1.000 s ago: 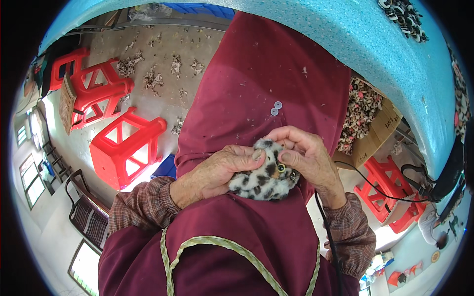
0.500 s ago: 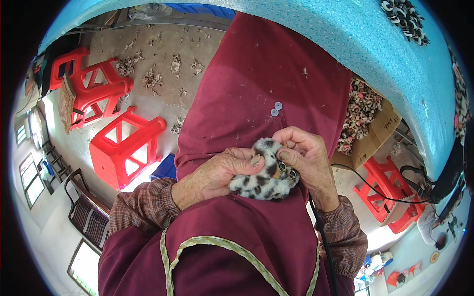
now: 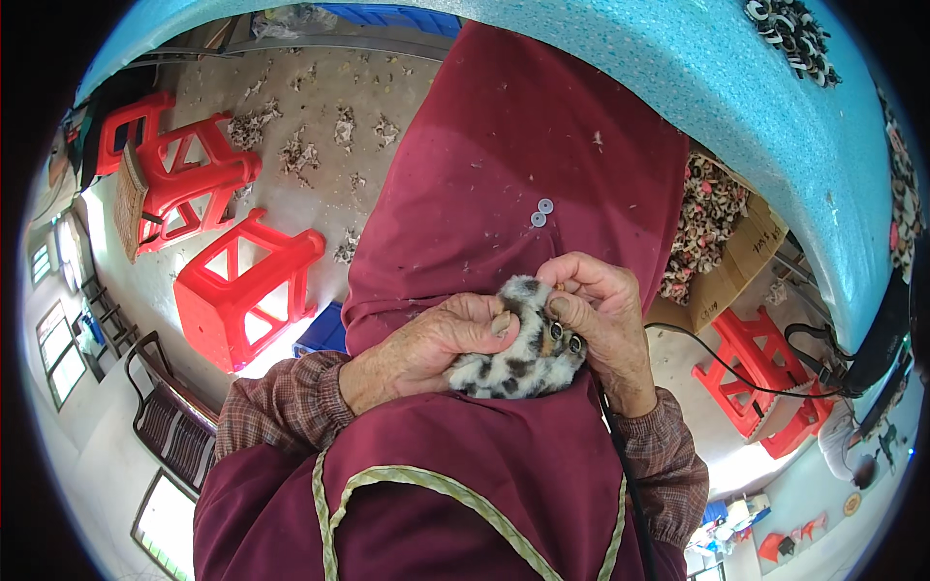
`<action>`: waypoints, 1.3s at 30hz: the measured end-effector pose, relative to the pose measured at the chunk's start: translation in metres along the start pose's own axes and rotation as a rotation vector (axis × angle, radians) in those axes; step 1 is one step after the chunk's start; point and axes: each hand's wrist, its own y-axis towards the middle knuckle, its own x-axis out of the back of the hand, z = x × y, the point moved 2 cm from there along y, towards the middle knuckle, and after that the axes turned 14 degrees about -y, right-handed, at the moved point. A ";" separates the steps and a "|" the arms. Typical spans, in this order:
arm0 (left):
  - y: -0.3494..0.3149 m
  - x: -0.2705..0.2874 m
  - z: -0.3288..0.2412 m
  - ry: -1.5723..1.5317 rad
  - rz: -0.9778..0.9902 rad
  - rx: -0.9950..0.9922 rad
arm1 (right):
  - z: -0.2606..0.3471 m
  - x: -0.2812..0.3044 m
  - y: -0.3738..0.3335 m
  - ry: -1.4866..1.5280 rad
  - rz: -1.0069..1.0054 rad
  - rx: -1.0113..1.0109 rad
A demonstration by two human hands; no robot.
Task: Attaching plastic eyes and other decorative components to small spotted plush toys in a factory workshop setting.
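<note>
A small furry plush piece [image 3: 523,363], white with black and brown spots, lies over my lap between both hands. Two shiny dark-centred toy eyes [image 3: 567,339] show on its right side. My left hand [image 3: 441,339] grips its left side, thumb pressed on top of the fur. At its upper right edge, my right hand [image 3: 603,310] pinches the piece with thumb and fingers; a small orange bit shows at the fingertips. Two pale round washers [image 3: 542,212] rest on my dark red apron [image 3: 504,145], a little beyond the plush.
A cardboard box [image 3: 741,261] full of furry pieces stands at my right, below a light blue tabletop [image 3: 678,73]. On that top sits a black-and-white pile [image 3: 794,41]. Red stools [image 3: 242,290] stand left and right. Scraps [image 3: 298,155] litter the floor. Another person [image 3: 841,445] is at far right.
Both hands and the plush have shifted only slightly, and the plush is tilted a little differently. The grip of each hand stays the same.
</note>
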 end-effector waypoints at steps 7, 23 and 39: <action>0.001 0.005 -0.001 -0.055 0.068 0.022 | 0.007 -0.001 -0.003 -0.047 -0.050 0.031; 0.002 0.001 0.005 -0.075 0.046 -0.076 | 0.002 -0.002 -0.003 0.019 -0.080 0.063; -0.010 -0.029 -0.040 0.456 -0.023 -0.399 | 0.128 0.050 -0.028 -0.817 -0.383 0.410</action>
